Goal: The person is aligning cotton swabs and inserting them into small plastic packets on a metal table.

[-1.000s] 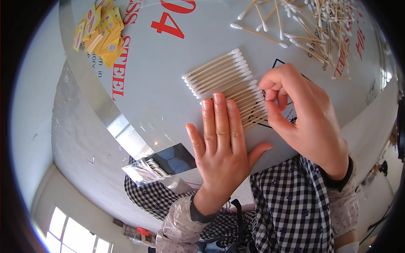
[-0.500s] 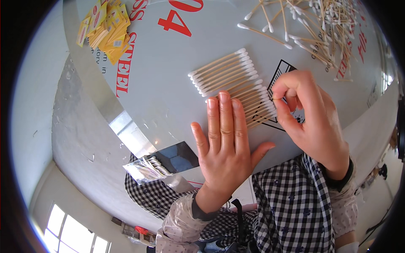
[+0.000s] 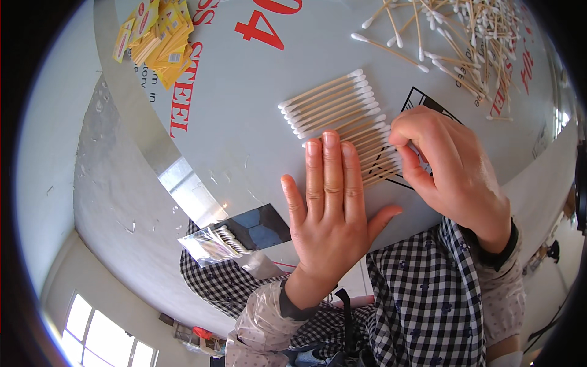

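Cotton swabs lie side by side in two slightly offset groups on the grey table. The far group of swabs (image 3: 327, 101) lies beyond my fingertips. My left hand (image 3: 329, 223) rests flat, fingers stretched, over the left part of the nearer group of swabs (image 3: 376, 150), hiding their left ends. At the right-hand white tips of that nearer group, my right hand (image 3: 458, 174) is closed in a pinch, thumb and index finger at one swab's tip. Its curled fingers partly hide what they grip.
Loose cotton swabs (image 3: 483, 55) are heaped at the far right. A stack of yellow printed packets (image 3: 162, 40) sits at the far left. By the near edge, a clear bag of swabs (image 3: 214, 244) lies on a dark card (image 3: 260, 226). The table's metal edge (image 3: 147, 140) curves along the left.
My right hand has turned slightly, its fingers curling in closer to the swab tips. My left hand stays flat on the swabs. The whole view has shifted a little.
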The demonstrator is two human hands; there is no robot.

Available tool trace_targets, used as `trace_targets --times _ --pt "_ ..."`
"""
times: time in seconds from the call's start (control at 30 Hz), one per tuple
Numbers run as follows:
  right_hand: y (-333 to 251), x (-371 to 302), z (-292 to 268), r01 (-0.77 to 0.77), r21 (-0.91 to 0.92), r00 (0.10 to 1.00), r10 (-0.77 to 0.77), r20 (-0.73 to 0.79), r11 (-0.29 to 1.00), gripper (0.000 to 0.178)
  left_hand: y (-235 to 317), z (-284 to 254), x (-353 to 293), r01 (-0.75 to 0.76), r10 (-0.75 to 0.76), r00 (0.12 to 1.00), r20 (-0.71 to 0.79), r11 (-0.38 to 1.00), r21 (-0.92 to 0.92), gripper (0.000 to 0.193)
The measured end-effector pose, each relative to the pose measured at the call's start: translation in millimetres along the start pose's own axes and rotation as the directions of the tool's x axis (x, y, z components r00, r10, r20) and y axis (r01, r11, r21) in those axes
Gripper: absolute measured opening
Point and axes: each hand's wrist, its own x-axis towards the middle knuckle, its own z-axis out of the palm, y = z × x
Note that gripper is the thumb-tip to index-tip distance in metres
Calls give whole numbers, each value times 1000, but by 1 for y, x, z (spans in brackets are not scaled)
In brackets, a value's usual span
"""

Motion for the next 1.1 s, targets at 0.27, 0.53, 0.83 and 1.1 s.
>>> trace_targets --times 0.27,0.53,0.83,1.1 --pt "7 -39 -22 -281 59 938 287 -197 958 34 -2 3 -1 5 -6 999 -35 1000 -29 103" --pt "35 -233 -100 -624 102 692 609 -386 774 27 -7 4 -14 -164 160 979 -129 986 -21 75" --pt "15 -177 -88 -770 -227 633 671 -385 596 20 4 -3 -10 -123 124 992 13 990 -63 80" --pt "-2 -28 -26 -186 248 964 225 -141 951 18 3 -14 11 2 0 999 44 998 -62 96"
